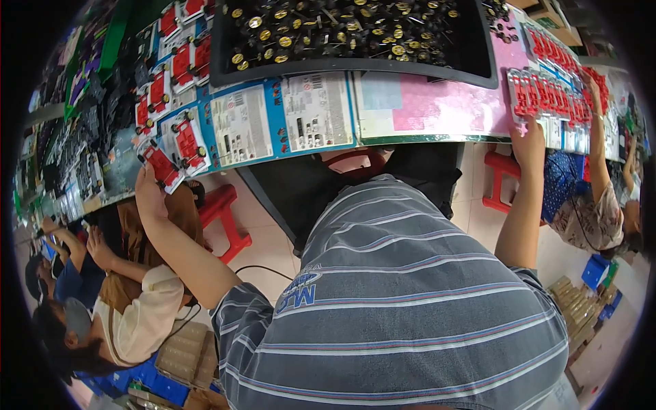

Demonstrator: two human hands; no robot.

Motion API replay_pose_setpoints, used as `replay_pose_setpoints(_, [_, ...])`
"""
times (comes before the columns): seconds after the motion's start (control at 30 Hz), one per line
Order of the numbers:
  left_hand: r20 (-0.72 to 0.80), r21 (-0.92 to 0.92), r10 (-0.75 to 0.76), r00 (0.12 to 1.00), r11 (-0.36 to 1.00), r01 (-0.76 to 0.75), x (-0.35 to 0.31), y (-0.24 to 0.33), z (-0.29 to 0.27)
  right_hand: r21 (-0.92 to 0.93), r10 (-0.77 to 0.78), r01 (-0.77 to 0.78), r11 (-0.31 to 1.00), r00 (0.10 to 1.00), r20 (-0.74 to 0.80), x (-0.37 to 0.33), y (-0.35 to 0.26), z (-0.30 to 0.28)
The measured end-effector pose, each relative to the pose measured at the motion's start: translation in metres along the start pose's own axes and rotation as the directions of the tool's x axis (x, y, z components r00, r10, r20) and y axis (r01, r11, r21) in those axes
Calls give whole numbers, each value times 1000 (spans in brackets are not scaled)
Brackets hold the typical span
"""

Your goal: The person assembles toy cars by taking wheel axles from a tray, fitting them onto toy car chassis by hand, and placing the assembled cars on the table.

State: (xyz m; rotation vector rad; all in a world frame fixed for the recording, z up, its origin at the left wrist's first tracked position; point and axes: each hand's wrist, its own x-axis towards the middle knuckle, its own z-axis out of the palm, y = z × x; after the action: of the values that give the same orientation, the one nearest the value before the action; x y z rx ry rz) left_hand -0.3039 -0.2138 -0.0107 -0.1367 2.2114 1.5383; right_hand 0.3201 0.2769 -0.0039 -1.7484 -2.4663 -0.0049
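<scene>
Across the upper half of the head view runs a long workbench (372, 124), its front edge bowed by the lens. Under its shiny top lie 2 printed cards (239, 126) on blue and, farther right, a pink sheet (454, 106). At the back stands 1 black tray (355, 65) of small wheels (342, 31) with gold-coloured centres.

At the bench's left front, the left hand (149, 184) has its fingertips against the near end of a red-and-white toy car (160, 165); how tightly they close, I cannot tell. More such cars sit behind it, and dark parts (82, 137) spread farther left. The right hand (528, 140) touches the near end of a row of red-and-white pieces (543, 97); its finger spread is unclear.

Below, 2 red stools (229, 219) stand on a pale tiled floor (273, 239). Co-workers (133, 311) sit at both sides, with cartons (184, 352) at lower left.
</scene>
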Motion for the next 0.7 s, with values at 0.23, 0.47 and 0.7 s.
replay_pose_setpoints(0.23, [-93,255,171,981,956,-142,25,-27,-11,36,106,-101,994,972,-209,1,-25,16])
replay_pose_setpoints(0.47, [-120,276,658,744,741,-612,-145,42,115,112,-5,63,992,890,-456,-14,-33,4])
replay_pose_setpoints(0.7, [800,-408,411,438,907,-105,-263,18,263,124,-304,535,836,639,-707,-55,-128,-49])
